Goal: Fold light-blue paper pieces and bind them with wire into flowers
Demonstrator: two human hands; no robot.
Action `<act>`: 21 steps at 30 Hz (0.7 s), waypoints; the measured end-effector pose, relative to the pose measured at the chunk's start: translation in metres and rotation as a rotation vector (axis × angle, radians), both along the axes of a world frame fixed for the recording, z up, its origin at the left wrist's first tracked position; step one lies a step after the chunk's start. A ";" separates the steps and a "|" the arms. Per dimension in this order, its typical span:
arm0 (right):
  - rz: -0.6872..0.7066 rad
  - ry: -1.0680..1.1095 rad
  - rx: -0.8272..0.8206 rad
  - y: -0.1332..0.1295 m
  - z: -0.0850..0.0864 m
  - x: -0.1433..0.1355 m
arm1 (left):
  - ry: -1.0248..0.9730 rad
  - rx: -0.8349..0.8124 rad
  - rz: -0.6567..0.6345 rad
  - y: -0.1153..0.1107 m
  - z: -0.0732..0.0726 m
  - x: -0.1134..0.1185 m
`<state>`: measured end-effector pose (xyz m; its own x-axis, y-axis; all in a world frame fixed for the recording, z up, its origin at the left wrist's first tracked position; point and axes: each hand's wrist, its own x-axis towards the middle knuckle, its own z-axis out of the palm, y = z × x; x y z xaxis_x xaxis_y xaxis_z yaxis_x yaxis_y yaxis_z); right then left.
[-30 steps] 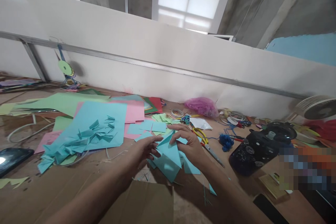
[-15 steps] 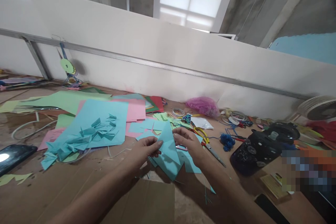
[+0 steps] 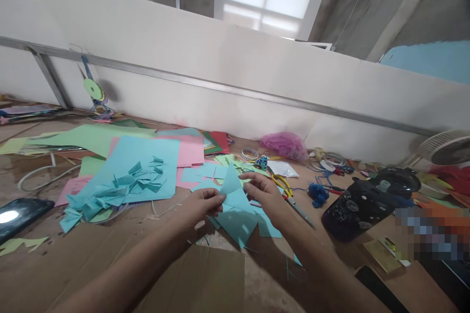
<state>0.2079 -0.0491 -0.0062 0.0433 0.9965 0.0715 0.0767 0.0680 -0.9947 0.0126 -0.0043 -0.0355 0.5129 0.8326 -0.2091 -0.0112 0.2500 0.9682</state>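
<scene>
Left hand (image 3: 206,204): thumb and forefinger closed, pinching left edge of folded turquoise paper (image 3: 237,208). Right hand (image 3: 263,194): fingers curled, part open, at the paper's right edge; can't tell if it grips. Paper is between both hands, point up, above the worktop (image 3: 128,247). Scissors (image 3: 293,200) lie just right of the right hand. Folded turquoise pieces (image 3: 125,187) heaped left, partly on turquoise sheets (image 3: 147,149). Black bottle (image 3: 350,208) further right.
</scene>
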 end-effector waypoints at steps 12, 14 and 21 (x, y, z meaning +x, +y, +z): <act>0.129 -0.332 0.283 -0.005 0.002 -0.001 | -0.122 -0.069 0.084 -0.005 0.007 0.003; 0.124 -0.307 0.323 -0.005 0.002 -0.002 | -0.124 -0.076 0.079 -0.005 0.006 0.003; 0.055 -0.148 0.259 -0.002 -0.006 -0.003 | -0.064 -0.045 0.070 -0.008 0.008 0.003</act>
